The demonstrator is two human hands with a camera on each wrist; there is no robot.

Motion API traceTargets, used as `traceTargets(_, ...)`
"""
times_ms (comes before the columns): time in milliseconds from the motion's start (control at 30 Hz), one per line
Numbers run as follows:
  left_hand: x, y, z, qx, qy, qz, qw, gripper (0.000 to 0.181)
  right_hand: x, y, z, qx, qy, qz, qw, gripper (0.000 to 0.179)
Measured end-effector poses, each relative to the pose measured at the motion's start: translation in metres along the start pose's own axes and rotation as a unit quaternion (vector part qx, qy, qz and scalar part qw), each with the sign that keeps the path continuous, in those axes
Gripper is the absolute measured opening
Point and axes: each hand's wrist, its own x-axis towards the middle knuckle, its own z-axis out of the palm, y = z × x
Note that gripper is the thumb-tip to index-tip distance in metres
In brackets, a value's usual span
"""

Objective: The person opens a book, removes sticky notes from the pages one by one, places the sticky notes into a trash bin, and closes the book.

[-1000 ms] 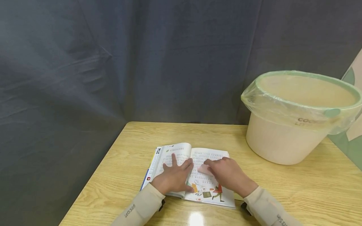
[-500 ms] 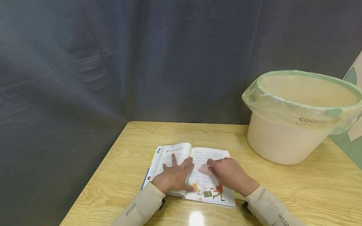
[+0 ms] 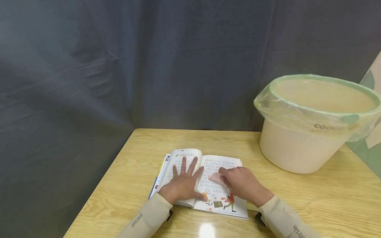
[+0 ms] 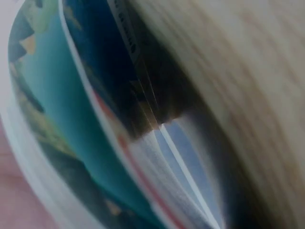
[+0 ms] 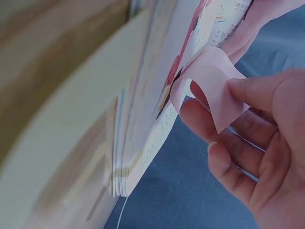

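An open book [image 3: 221,162] lies on the wooden table, with printed text on both pages and a coloured drawing low on the right one. Across its left page and centre fold rests my left hand [image 3: 180,186], fingers straight and spread. My right hand [image 3: 245,185] is over the right page, pinching a small pink paper slip [image 3: 215,178] between thumb and fingers. In the right wrist view the pink slip [image 5: 217,78] curls against the page. The left wrist view shows only blurred, curved book pages [image 4: 62,109] close up and the tabletop.
A large pale bin [image 3: 294,148] with a green rim and a clear plastic bag over its edge stands at the back right. Something yellow [image 3: 251,206] shows under the book's lower right. A dark curtain [image 3: 190,66] hangs behind and left of the table.
My left hand's fingers have shifted further up the left page and fanned out, and that page's top has risen slightly. The right hand keeps pinching the pink slip in nearly the same place.
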Motion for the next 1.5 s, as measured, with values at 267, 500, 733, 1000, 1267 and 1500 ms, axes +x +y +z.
traceTargets(267,-0.004,-0.008,0.004,-0.017,0.022,0.019,0.9994,0.084,0.001,-0.003,0.002,0.016,-0.003,0.005,0.9999,0.009)
traceTargets(500,-0.002,-0.010,0.000,-0.011,0.028,0.014,0.9994,0.086,0.007,-0.004,0.002,0.012,0.006,0.000,0.9999,0.008)
traceTargets(733,-0.004,-0.011,0.001,-0.020,0.008,-0.001,0.9998,0.081,0.010,-0.003,0.000,0.010,-0.026,0.027,0.9992,0.013)
traceTargets(1000,-0.004,-0.011,0.001,-0.018,0.001,-0.006,0.9998,0.077,0.009,0.006,-0.003,0.000,-0.018,0.045,0.9988,0.015)
traceTargets(1267,-0.003,-0.010,0.002,-0.011,0.007,-0.011,0.9999,0.077,0.008,0.015,-0.010,0.005,0.001,0.055,0.9985,0.013)
traceTargets(1500,-0.003,-0.010,0.001,-0.015,0.008,-0.013,0.9998,0.077,0.008,0.018,-0.013,0.013,0.010,0.053,0.9985,0.010)
